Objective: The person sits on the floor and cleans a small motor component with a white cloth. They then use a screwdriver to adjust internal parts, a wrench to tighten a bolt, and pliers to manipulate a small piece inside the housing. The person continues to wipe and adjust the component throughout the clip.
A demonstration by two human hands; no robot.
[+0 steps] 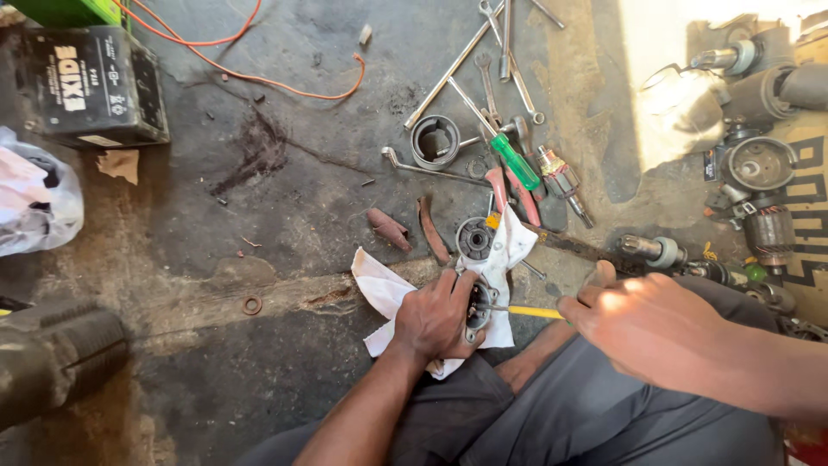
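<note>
My left hand (435,315) grips a small round metal motor part (477,312) that rests on a white cloth (388,289) over my lap. In my right hand (642,324) is a yellow-handled screwdriver (530,311), its thin shaft reaching left into the part. Just above, another round dark metal piece (474,238) lies on the cloth's upper edge.
Several wrenches and long bars (483,69), a green-handled screwdriver (515,161), red pliers (511,192) and a metal ring (434,141) lie on the stained concrete floor. A black battery (93,85) with an orange wire (250,78) sits top left. Motor armatures (759,173) crowd the right.
</note>
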